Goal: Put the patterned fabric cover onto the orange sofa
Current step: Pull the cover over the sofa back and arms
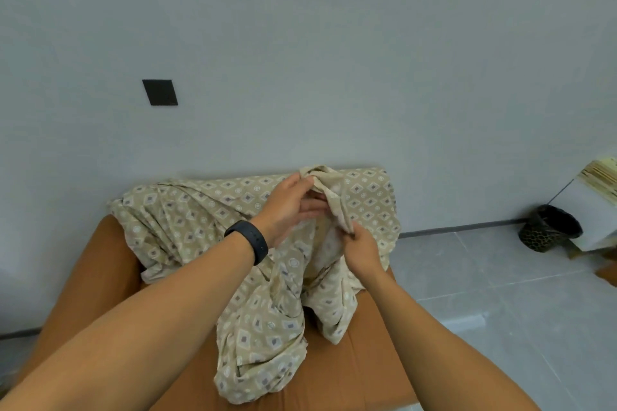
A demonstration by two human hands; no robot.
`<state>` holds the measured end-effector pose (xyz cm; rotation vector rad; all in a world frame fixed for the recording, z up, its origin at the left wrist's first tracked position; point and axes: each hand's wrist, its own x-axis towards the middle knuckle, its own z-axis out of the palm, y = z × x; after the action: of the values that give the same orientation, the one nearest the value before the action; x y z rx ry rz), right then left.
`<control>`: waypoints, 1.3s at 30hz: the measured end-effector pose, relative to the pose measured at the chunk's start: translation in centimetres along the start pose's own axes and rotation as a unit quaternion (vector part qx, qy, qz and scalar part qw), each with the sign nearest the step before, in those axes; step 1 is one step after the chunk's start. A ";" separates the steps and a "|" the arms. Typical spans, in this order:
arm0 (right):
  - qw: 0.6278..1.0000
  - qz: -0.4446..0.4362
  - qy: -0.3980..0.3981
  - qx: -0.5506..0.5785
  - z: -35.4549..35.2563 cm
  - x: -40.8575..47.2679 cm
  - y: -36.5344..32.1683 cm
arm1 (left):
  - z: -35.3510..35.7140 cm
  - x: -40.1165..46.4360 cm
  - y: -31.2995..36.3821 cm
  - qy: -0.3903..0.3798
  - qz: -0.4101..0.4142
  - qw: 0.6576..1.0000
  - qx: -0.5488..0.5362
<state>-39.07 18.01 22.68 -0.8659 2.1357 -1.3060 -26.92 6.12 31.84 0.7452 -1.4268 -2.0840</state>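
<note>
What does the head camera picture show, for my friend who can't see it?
Two hands, left and right, hold a bunched patterned cover draped over an orange sofa by a grey wall.

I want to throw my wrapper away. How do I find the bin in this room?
Start at the orange sofa against the pale wall and look along the grey floor toward the right side of the room. The bin stands there on the floor beside a white piece of furniture. It is the only dark, round, open-topped thing, with a honeycomb pattern on its side.
</note>
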 end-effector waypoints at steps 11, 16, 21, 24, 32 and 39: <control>0.978 -0.201 0.062 0.005 -6.9 3.3 -13.3 | 1.5 4.1 -5.1 0.141 0.094 0.911 0.375; 0.986 -0.165 -0.013 -0.015 -9.1 2.5 -10.2 | 1.9 4.8 -4.5 0.232 0.146 0.843 0.463; 0.987 -0.144 -0.028 -0.064 -9.8 2.9 -6.6 | 0.8 6.5 -5.6 0.151 0.122 0.801 0.566; 0.981 -0.145 -0.019 -0.130 -9.5 3.5 -3.5 | 1.5 6.0 -5.4 0.001 0.056 0.829 0.556; 0.949 0.049 0.010 -0.310 -9.7 2.9 12.7 | 2.7 5.0 -6.0 0.029 0.110 0.821 0.559; 0.929 0.081 0.078 -0.353 -15.9 8.7 7.9 | 2.7 7.6 -2.4 0.155 0.128 0.827 0.526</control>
<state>-57.93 23.80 21.65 -0.8316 2.7905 -0.5129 -34.48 3.62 29.17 1.1217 -2.2741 -0.7733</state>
